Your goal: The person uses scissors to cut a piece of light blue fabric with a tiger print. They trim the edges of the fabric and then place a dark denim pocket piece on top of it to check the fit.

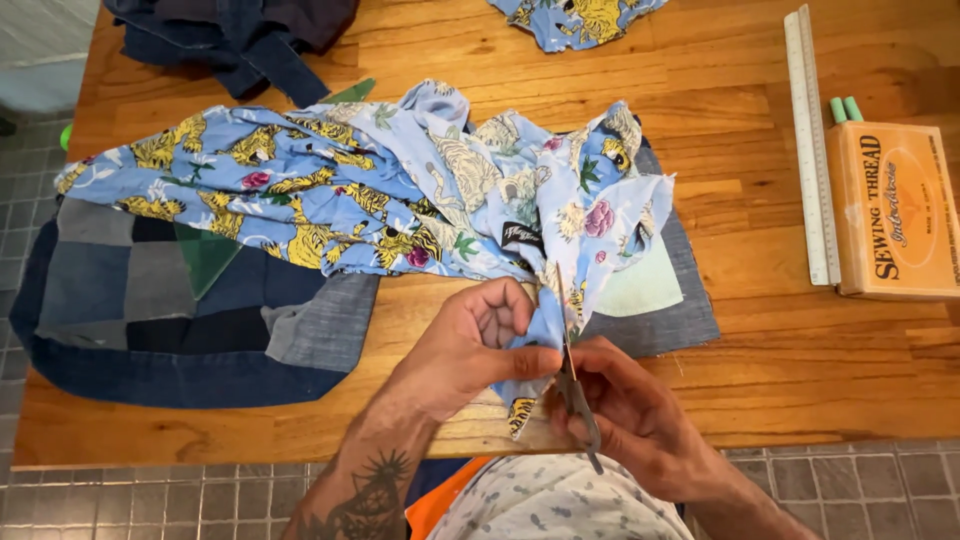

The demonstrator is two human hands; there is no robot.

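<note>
A light blue patterned shirt [330, 195] with yellow tigers and pink flowers lies bunched across the wooden table [760, 300]. My left hand [470, 345] pinches a fold of this shirt near the table's front edge. My right hand [630, 410] grips a pair of scissors [577, 395], whose blades point up into the fabric just right of my left thumb. A small strip of the shirt hangs down between both hands.
A patchwork denim piece [150, 310] lies under the shirt at the left. Dark denim clothes [240, 35] sit at the back left, another patterned scrap [575, 20] at the back. A metal ruler [812, 140], an orange box [895, 210] and green chalk sticks [845, 108] are at the right.
</note>
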